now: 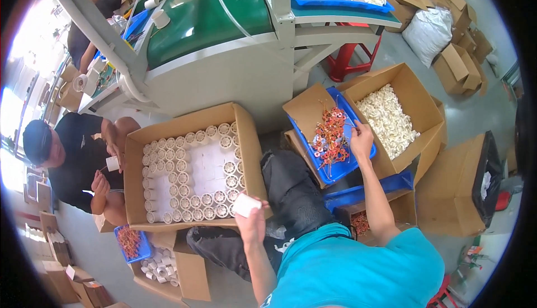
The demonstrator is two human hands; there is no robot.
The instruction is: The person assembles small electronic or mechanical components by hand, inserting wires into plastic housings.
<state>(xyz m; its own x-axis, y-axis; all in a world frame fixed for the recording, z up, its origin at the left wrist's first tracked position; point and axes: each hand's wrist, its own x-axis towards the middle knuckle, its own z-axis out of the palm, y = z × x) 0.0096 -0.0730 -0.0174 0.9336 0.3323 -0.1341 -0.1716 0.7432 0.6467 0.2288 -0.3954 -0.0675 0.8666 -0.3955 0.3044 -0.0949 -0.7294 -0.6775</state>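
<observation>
My left hand (pixel 253 225) is closed round a white plastic cup-shaped part (pixel 246 205), held at the near right corner of a large cardboard box (pixel 253 157). Inside that box stand rows of similar round white parts (pixel 182 165) with slotted tops. My right hand (pixel 361 140) is over the right side of a blue tray (pixel 334 175), its fingers pinched together; whatever they hold is too small to make out. Heaped in the tray are small orange-red wired pieces (pixel 331 132), some with grey or white bits.
Right of the tray, a cardboard box (pixel 398 76) holds many small white pieces (pixel 387 119). A co-worker (pixel 75 157) sits at the left, holding another white part (pixel 112 163). Ahead stands a green conveyor belt (pixel 212 20). A lined carton (pixel 453 187) stands far right.
</observation>
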